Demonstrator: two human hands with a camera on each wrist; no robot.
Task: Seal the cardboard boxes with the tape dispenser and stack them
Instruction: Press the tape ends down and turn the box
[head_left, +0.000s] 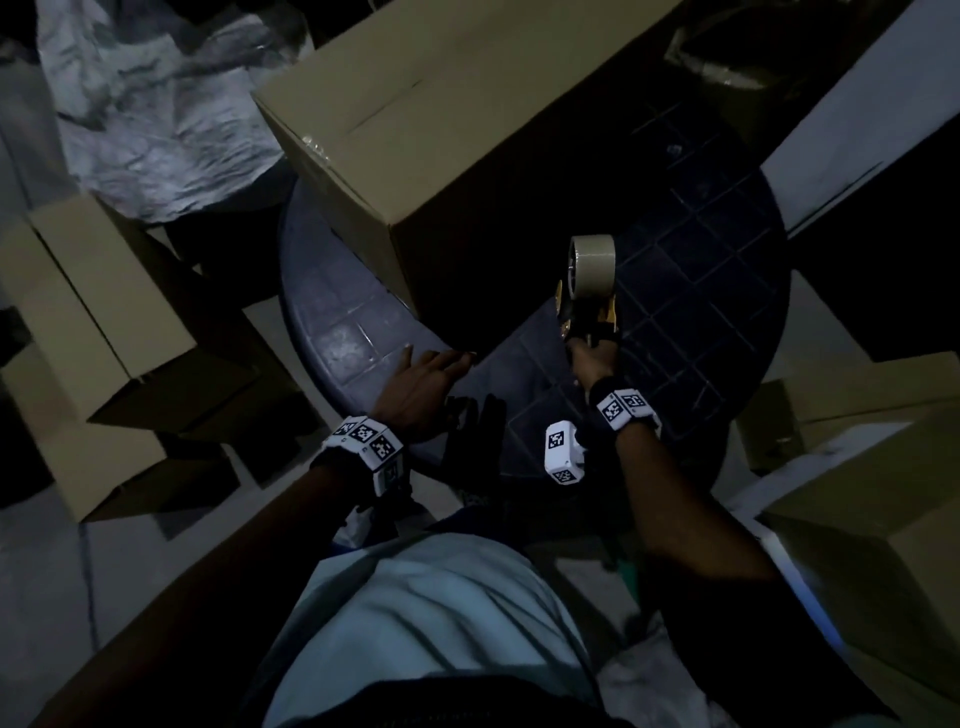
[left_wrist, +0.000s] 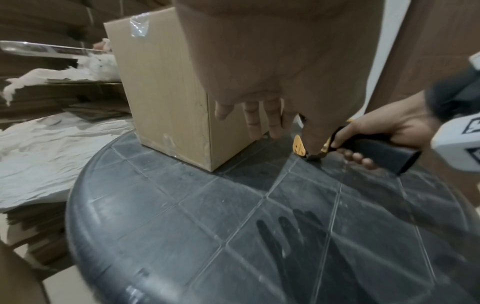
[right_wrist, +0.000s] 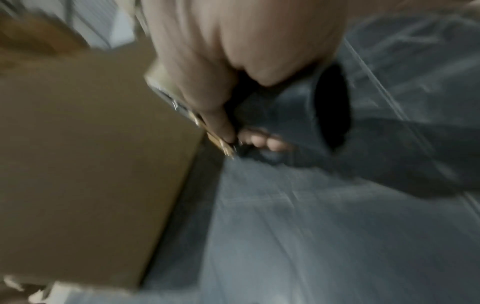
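A plain tan-brown cardboard box (head_left: 441, 119) stands on a dark grey tabletop (head_left: 343, 332) moulded with a grid of squares. Beside the box, the tape dispenser (head_left: 589, 291) has a black handle, yellow-orange side plates and a beige roll of tape. Near the tabletop's front edge lies a black glove (left_wrist: 298, 242). White wrist bands (head_left: 369, 441) carry black-and-white square code patterns. Left of the box lies crumpled white-grey paper (head_left: 156, 104).

Dim light. Round dark plastic table (head_left: 332, 332), grid-patterned top, dusty. Crumpled white sheeting (head_left: 156, 114) lies beyond it to the left, over stacked flattened cardboard (left_wrist: 39, 92). Pale floor (head_left: 62, 571) below. Brown panelled surface (left_wrist: 436, 41) at right.
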